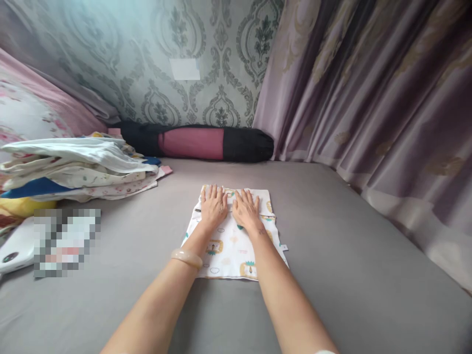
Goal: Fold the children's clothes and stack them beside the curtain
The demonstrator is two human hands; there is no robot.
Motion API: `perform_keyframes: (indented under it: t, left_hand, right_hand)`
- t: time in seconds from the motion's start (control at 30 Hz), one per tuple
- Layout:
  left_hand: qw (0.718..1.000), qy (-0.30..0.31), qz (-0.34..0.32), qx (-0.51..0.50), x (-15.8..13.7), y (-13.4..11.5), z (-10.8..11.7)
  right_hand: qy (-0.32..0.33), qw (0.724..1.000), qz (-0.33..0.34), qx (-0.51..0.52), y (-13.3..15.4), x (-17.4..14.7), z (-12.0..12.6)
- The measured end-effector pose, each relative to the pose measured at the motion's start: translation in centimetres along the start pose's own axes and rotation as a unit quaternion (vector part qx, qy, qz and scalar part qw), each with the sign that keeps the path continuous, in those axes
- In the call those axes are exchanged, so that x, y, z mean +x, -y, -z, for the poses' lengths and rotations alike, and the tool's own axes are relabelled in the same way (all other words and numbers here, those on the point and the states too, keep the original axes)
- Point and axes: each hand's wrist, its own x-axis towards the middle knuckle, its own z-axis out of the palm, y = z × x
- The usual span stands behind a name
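A small white garment (232, 255) with lion and cloud prints lies flat on the grey bed sheet (342, 236), its far part folded over toward me. My left hand (214, 204) rests palm down on the folded part, fingers stretched out. Beside it, my right hand (246, 209) presses flat on the same fold with its fingers spread. A small white tag (283, 248) sticks out at the garment's right edge. Around my left wrist is a pale bangle (187, 257). The cloth under both palms is hidden.
To the left is a pile of clothes (81, 167). Nearer me lie a white device (18, 243) and a blurred-out object (68, 243). A long black and maroon bag (195, 142) lies along the patterned wall (221, 64). Purple curtains (354, 88) hang along the right side.
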Motion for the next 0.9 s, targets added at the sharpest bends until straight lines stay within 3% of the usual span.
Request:
perform_keyframes:
  t: [0.07,0.23,0.43,0.6,0.73,0.9]
  left_hand:
    - [1.000,-0.018,0.004,0.007,-0.1,0.1,-0.2]
    - [0.999,0.042,0.018,0.014,0.2,0.3,-0.6]
    - [0.998,0.054,0.029,0.016,0.4,0.3,-0.6]
    - [1.000,0.014,0.020,0.012,0.2,0.4,-0.3]
    - [0.999,-0.034,0.022,0.015,0.1,0.4,-0.3]
    - [0.997,0.033,0.063,0.025,0.3,0.3,-0.4]
  right_hand:
    - [-0.010,1.000,-0.025,-0.002,-0.2,0.1,0.1]
    - [0.003,0.999,-0.047,-0.010,-0.3,0.2,-0.2]
    - [0.002,0.999,-0.051,-0.018,-0.3,0.2,-0.4]
    - [0.001,0.999,-0.046,0.006,-0.6,0.2,0.2]
    - [-0.031,0.995,-0.091,0.002,-1.1,0.2,0.4]
    - [-0.016,0.993,-0.116,-0.013,-1.7,0.4,0.0]
